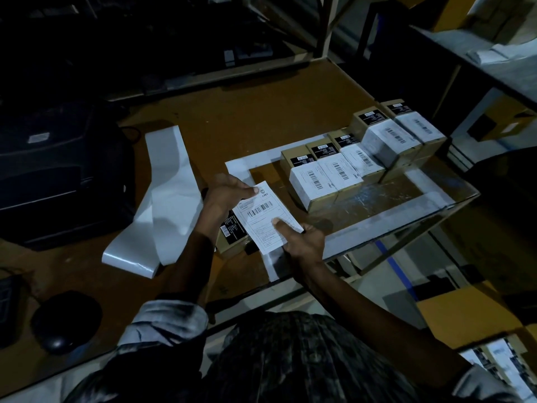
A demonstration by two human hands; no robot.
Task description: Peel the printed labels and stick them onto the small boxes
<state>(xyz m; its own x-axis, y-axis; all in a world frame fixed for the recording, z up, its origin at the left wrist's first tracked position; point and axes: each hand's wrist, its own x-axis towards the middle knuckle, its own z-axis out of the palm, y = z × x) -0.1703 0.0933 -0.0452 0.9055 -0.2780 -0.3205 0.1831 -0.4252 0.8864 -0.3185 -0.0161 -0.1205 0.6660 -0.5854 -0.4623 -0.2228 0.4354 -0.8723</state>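
A white printed label (pixel 263 216) with a barcode lies over a small tan box (pixel 232 239) near the table's front edge. My left hand (pixel 225 194) pinches the label's top left corner. My right hand (pixel 302 239) holds the label's lower right edge, thumb pressed flat on its face. The box is mostly hidden under the label and my hands; its black side sticker (pixel 231 229) shows. Several labelled tan boxes (pixel 360 158) stand in a row and a stack at the right.
A long strip of white backing paper (pixel 165 199) curls over the brown table (pixel 255 112) at the left. A black printer (pixel 58 175) sits at far left. White tape lines (pixel 377 228) frame the work area. A shelf (pixel 479 62) stands at right.
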